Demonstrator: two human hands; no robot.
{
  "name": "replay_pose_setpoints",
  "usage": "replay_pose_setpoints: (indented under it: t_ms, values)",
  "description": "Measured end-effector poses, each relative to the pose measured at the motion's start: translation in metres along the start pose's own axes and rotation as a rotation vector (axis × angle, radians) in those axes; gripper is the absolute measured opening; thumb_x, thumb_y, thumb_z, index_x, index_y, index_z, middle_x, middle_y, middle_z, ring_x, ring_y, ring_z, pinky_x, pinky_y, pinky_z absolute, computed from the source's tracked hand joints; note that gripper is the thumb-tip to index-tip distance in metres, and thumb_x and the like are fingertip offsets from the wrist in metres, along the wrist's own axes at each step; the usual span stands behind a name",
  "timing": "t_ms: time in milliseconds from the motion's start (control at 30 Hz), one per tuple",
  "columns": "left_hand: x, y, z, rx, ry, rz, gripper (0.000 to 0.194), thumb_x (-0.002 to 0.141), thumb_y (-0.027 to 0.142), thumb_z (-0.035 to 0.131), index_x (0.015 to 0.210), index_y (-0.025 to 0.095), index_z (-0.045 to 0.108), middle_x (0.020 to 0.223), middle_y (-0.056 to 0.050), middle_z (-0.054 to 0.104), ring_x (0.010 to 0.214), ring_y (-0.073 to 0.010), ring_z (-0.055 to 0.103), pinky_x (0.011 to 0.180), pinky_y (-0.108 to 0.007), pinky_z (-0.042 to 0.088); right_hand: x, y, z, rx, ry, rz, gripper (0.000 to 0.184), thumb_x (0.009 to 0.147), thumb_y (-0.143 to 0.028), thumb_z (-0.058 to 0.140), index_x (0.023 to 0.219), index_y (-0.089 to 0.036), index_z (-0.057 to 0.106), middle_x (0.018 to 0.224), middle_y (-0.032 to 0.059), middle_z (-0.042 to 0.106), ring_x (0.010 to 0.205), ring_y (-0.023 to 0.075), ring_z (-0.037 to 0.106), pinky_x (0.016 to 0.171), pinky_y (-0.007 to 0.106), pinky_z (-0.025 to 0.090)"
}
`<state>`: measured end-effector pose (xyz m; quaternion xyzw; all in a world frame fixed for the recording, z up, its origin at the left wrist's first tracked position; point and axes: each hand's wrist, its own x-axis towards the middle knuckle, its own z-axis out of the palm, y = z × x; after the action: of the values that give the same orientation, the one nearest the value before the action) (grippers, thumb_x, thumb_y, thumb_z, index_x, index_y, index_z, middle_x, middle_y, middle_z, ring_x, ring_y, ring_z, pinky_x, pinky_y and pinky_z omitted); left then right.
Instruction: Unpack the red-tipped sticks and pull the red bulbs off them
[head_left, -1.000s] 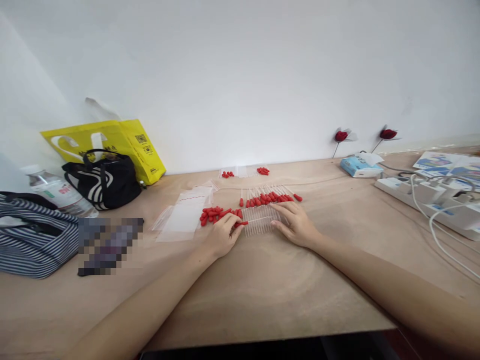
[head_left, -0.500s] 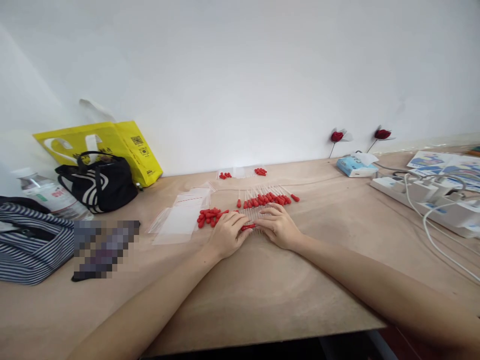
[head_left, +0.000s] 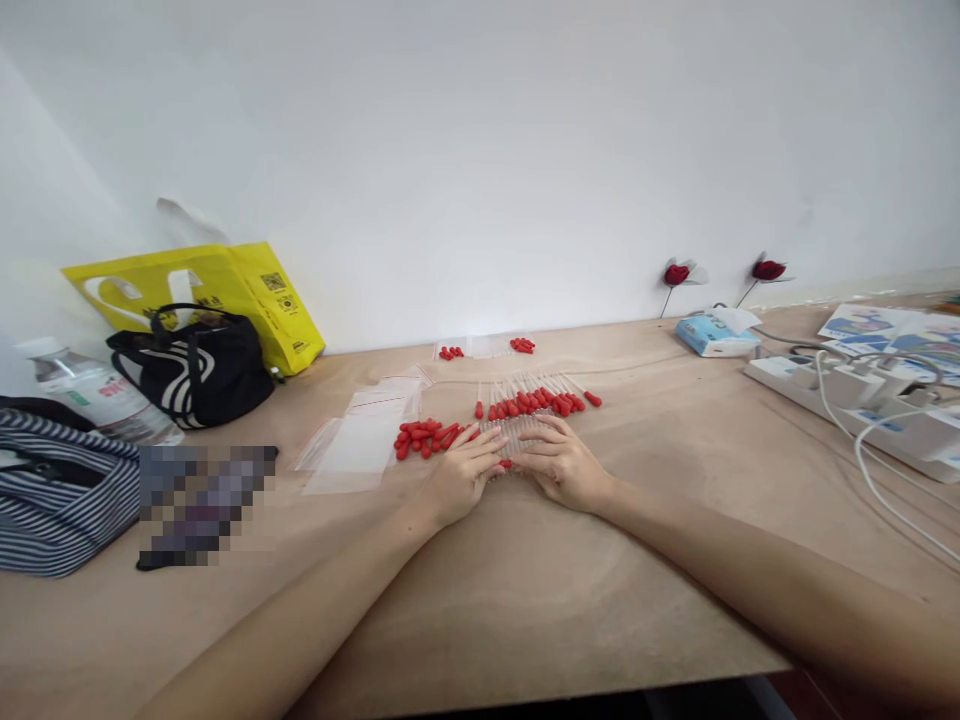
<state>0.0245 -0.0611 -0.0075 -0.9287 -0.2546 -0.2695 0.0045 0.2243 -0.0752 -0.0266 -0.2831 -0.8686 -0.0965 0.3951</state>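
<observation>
Left hand pinches a red bulb, right hand grip cannot be confirmed; downward finger pressure could scatter the loose clear tubes.

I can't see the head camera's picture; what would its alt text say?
Two bare hands, left hand and right hand, meet over thin clear tubes on a wooden table, a small red piece between them. Loose red bulbs lie nearby.

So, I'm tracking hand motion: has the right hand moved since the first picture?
Yes, the right hand has shifted left, closer to the flat plastic bags.
</observation>
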Motion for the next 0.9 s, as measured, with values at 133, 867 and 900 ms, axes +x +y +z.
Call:
replay_pose_setpoints:
  t_ms: [133,867,900]
  values:
    - [0.0009,0.0012,-0.0019,-0.028,-0.016,0.010,0.025,0.084,0.015,0.040,0.084,0.018,0.064,0.112,-0.008,0.059,0.113,-0.0205,0.047,0.099,-0.048,0.032,-0.0011,-0.0002,-0.0009,0.009,-0.019,-0.002,0.022,0.081,-0.015,0.047,0.092,-0.025,0.063,0.081,0.0002,0.069,0.098,0.0163,0.055,0.096,0.045,0.031]
    - [-0.0031,0.0003,0.0025,0.011,0.123,0.104,0.020,0.083,0.011,0.042,0.087,0.015,0.061,0.095,-0.007,0.066,0.110,-0.0219,0.050,0.098,-0.049,0.035,-0.0035,-0.0004,-0.0056,0.023,0.074,-0.034,0.024,0.078,-0.009,0.046,0.090,-0.022,0.062,0.081,-0.0005,0.069,0.099,0.0175,0.055,0.096,0.045,0.029]
    - [-0.0041,-0.0013,0.0026,0.011,0.139,0.101,0.020,0.083,0.010,0.042,0.087,0.014,0.061,0.094,-0.007,0.067,0.110,-0.0218,0.050,0.098,-0.048,0.035,-0.0045,0.0005,-0.0066,0.020,0.076,-0.025,0.024,0.078,-0.010,0.046,0.090,-0.022,0.062,0.080,-0.0003,0.069,0.099,0.0175,0.055,0.096,0.045,0.030]
